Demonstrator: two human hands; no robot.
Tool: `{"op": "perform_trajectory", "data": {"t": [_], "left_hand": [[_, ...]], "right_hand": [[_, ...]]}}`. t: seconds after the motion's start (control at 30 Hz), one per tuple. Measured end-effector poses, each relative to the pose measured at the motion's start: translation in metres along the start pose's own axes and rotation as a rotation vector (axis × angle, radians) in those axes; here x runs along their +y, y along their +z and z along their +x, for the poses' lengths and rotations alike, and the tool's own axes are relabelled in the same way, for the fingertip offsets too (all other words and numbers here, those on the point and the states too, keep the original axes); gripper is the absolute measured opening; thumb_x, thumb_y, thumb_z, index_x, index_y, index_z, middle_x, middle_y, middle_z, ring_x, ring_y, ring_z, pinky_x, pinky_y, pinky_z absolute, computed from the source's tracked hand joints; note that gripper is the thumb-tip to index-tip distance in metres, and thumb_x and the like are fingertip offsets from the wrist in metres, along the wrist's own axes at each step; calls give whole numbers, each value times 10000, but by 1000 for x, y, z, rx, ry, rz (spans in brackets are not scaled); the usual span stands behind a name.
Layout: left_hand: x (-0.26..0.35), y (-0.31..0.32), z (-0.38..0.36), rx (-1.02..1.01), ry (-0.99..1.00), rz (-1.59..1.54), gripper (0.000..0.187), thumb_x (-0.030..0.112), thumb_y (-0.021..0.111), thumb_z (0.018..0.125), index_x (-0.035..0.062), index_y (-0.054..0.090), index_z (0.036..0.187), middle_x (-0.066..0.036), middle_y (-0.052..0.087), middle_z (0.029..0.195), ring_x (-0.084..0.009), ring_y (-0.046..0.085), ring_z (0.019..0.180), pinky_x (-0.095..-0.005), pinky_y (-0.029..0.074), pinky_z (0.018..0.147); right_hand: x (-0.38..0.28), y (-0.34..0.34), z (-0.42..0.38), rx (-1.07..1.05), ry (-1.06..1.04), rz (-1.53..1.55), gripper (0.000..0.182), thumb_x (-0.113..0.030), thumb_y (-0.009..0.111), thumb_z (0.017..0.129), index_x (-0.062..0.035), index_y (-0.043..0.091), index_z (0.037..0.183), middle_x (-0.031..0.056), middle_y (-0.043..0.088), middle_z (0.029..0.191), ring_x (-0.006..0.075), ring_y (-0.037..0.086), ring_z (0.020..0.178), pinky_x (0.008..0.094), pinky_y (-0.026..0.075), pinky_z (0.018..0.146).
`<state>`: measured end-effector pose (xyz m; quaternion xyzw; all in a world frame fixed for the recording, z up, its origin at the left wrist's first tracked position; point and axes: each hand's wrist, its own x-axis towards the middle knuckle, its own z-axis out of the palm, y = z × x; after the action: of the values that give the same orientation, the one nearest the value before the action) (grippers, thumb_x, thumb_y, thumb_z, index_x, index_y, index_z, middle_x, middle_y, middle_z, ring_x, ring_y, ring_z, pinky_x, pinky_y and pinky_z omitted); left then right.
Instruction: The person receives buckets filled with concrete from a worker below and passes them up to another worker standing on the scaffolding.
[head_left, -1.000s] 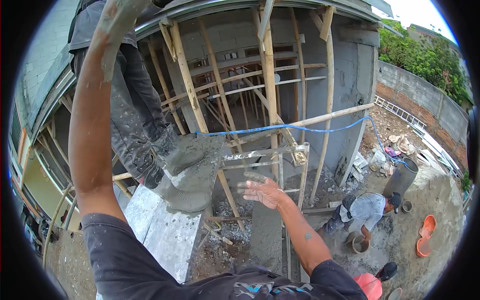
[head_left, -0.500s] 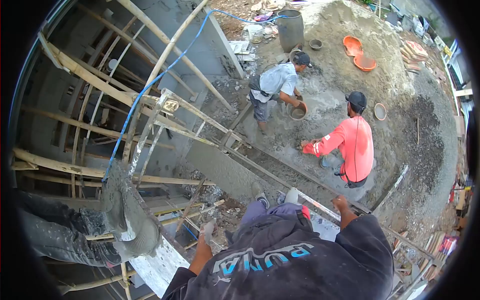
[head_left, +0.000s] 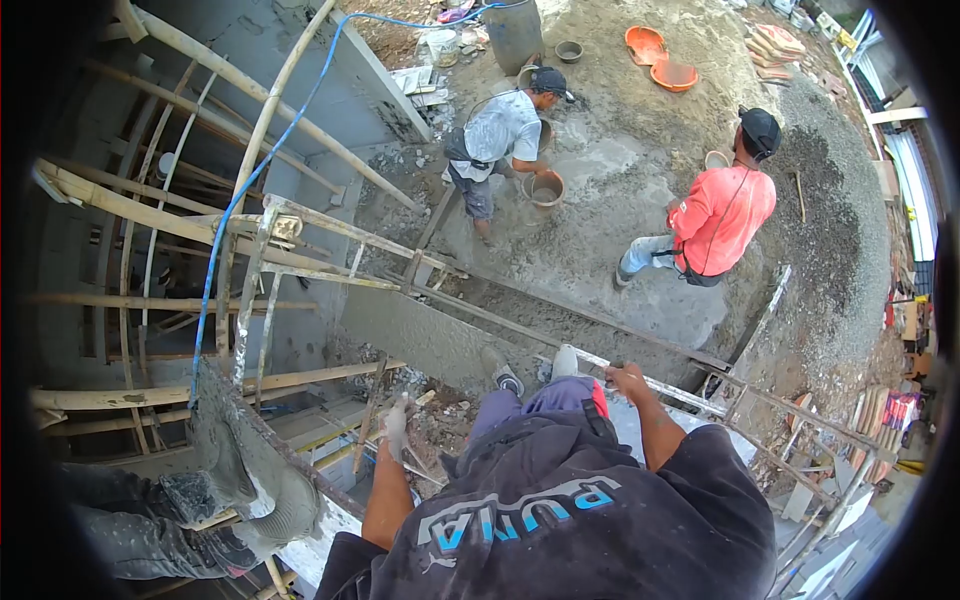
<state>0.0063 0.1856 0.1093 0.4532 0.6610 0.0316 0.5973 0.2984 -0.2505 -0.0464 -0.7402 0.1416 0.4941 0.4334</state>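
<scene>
My left hand [head_left: 396,428], coated in grey cement, is raised beside my body with its fingers stretched out and nothing seen in them. My right hand [head_left: 627,381] has curled fingers and appears just over the metal scaffold rail [head_left: 680,393]; whether it touches the rail or holds something small is hidden. Left of my left hand lies a cement-smeared bucket [head_left: 290,507] by a mortar-covered board [head_left: 225,430]. My shoes [head_left: 508,378] stand near a strip of wet grey mortar [head_left: 420,330].
A co-worker in a grey shirt [head_left: 505,125] bends over a bucket [head_left: 544,188]. Another in a red shirt [head_left: 725,215] stands on the right. Bamboo poles [head_left: 130,205] and a blue hose [head_left: 235,190] cross the left. Another person's legs [head_left: 150,530] are at lower left.
The view has shifted right. My right hand has moved left along the rail. The red-shirted co-worker has straightened and drawn an arm in; the grey-shirted one's bucket is lower.
</scene>
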Motion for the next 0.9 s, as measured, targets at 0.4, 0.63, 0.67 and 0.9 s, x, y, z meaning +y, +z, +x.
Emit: {"op": "perform_trajectory", "data": {"t": [0.4, 0.63, 0.67, 0.9], "left_hand": [[-96, -18, 30, -159, -221, 163, 216, 307, 636, 869, 136, 611, 1000, 7, 645, 802, -116, 597, 639, -297, 465, 510], [-115, -31, -55, 73, -355, 172, 228, 339, 638, 860, 132, 630, 764, -17, 602, 666, -146, 559, 563, -306, 456, 485], [-110, -28, -62, 68, -357, 218, 211, 328, 643, 858, 135, 631, 774, -20, 600, 662, -151, 555, 555, -313, 453, 476], [-96, 9, -36, -92, -253, 81, 218, 327, 626, 871, 122, 611, 945, -11, 633, 828, -142, 616, 707, -283, 458, 542]], "right_hand": [[-30, -13, 6, 95, -115, 33, 235, -248, 620, 840, -18, 602, 883, 82, 625, 786, 157, 573, 614, 314, 435, 492], [21, -38, -54, 148, 206, 43, 280, -278, 632, 819, -6, 605, 882, 97, 622, 820, 203, 591, 636, 358, 453, 534], [29, -37, -52, 128, 238, 31, 289, -286, 633, 817, -7, 605, 889, 101, 627, 831, 213, 599, 652, 367, 459, 547], [-3, -9, -40, 59, 117, -41, 266, -284, 625, 826, -22, 615, 870, 70, 609, 758, 184, 585, 627, 351, 470, 551]]}}
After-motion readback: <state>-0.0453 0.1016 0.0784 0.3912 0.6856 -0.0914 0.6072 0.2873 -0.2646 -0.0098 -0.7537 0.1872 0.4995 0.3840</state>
